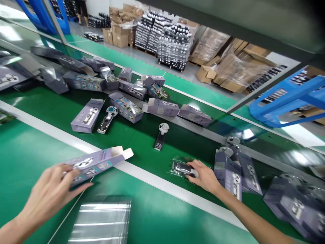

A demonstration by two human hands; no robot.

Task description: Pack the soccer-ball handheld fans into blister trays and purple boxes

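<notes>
My left hand (54, 186) grips the near end of a long purple cardboard box (98, 162), with the thumb stretched along its lower side. The box's far end has its white flaps open. To the right, my right hand (204, 176) holds a black-handled gadget (181, 167) that has clear plastic film around it, low over the dark green belt. The gadget's head is mostly hidden by my fingers. Farther back lie two similar gadgets: one with a white football-patterned round head (164, 128), the other with a teal-centred head (112, 111) beside an upright-tilted purple box (88, 116).
Many purple boxes (162, 107) lie along the belt's far side. Boxes with gadgets poking out (230, 173) stand at the right. A stack of clear plastic sleeves (100, 222) lies on the near green surface. A metal frame bar (266, 89) rises beyond; cartons (120, 37) fill the floor behind.
</notes>
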